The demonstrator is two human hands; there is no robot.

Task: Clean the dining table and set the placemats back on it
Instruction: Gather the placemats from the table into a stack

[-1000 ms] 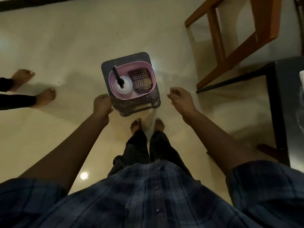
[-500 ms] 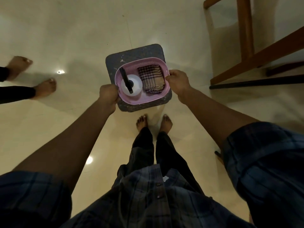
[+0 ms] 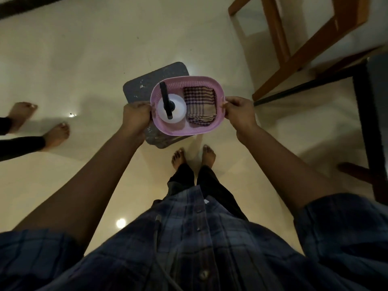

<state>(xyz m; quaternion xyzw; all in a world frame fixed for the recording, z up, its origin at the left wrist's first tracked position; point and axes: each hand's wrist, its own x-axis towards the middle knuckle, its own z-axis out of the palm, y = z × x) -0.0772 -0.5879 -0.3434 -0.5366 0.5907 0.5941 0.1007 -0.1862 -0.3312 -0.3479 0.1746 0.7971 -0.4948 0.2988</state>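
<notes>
A pink plastic basket hangs in the air above a small grey stool. My left hand grips its left rim and my right hand grips its right rim. Inside stand a white spray bottle with a black nozzle on the left and a folded checked cloth on the right. The dining table's dark edge shows at the far right; its top and any placemats are out of view.
A wooden chair stands at the upper right beside the dark table leg. Another person's bare feet are on the pale tiled floor at the left. My own feet stand just behind the stool.
Both hands reached the basket on the stool, took hold of its rims, and have lifted it up and slightly to the right, off the stool.
</notes>
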